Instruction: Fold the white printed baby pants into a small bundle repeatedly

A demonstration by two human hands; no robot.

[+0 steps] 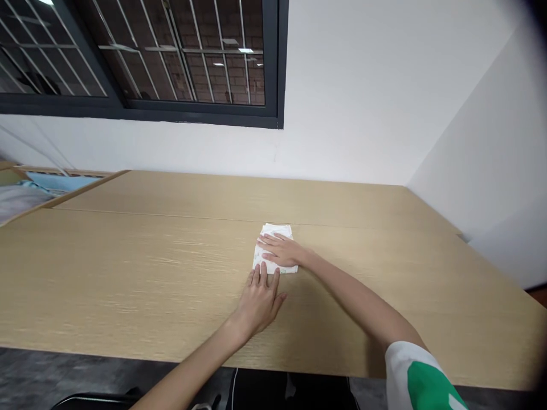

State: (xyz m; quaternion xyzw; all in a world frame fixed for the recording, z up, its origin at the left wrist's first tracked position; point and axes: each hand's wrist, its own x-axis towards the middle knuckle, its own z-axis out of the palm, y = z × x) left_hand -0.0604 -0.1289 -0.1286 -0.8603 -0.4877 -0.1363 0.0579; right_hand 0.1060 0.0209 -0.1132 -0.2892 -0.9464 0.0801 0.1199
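A small folded white cloth with a faint print lies near the middle of the light wooden table. My right hand rests flat on top of the cloth, fingers stretched out and pointing left. My left hand lies flat on the table just in front of the cloth, its fingertips touching the cloth's near edge. Neither hand grips anything.
The table runs to a white wall at the back and on the right. A dark-framed window with bars is above at the left. A second wooden surface with bluish items stands at far left. A dark chair sits below the near edge.
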